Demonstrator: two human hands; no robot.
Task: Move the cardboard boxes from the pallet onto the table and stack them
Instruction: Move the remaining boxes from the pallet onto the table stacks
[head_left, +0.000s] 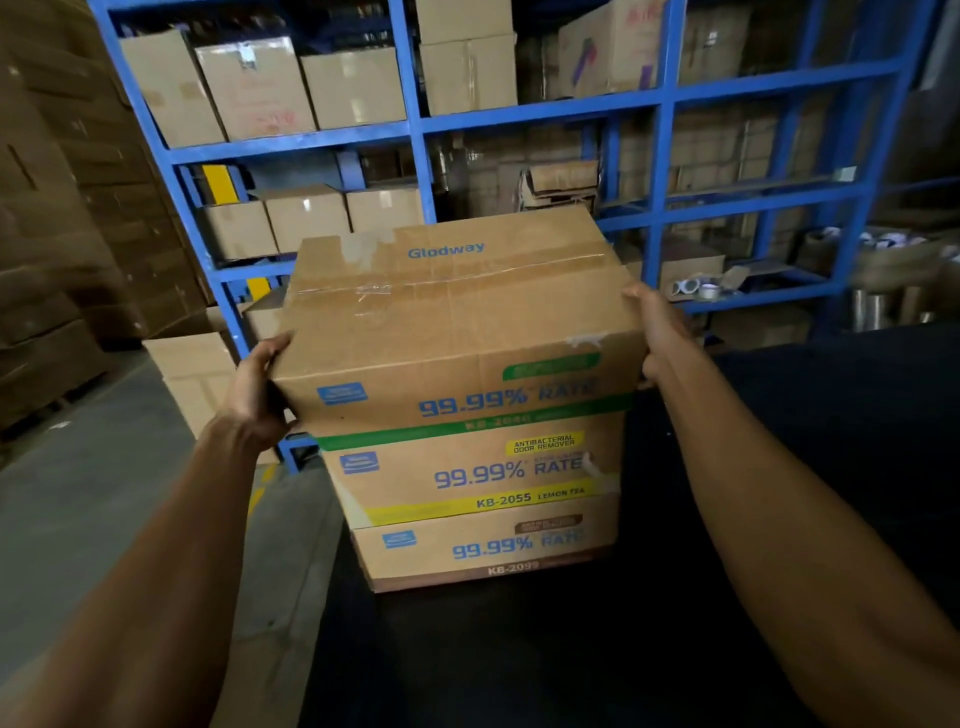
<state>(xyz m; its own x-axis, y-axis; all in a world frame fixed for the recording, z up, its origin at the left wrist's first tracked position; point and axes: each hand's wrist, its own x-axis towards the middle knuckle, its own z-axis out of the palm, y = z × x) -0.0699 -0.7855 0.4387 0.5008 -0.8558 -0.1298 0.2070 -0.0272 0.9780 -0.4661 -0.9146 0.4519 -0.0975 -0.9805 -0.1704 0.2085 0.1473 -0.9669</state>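
**Grip on the top box, with the stack's lean the worry**

Hands clamp the top box (457, 322) from either side; the left hand (260, 389) wraps the near left corner with its fingers curled along the side face, low towards the bottom edge, and the right hand (657, 332) presses the near right corner, palm flat to the side, fingertips reaching up to the top edge; both hold the cardboard firmly and neither has a finger underneath that can be seen; the box sits on, or just above, the yellow-banded middle box (478, 478), which rests on the bottom box (483, 551), all on the dark table (779, 467); whether the top box's full weight is already down cannot be told.

Trouble from here would likely come from the offset; the top box overhangs the middle one towards the left, and the tiers below are not square to one another either, so letting go too early could tip or slide it off that side; a squeeze-only hold on smooth, taped cardboard might also slip if the load is heavy.

Both forearms reach forward nearly straight, wrists roughly level with the box's lower half; beyond the stack stand blue racks (415, 124) loaded with cartons.
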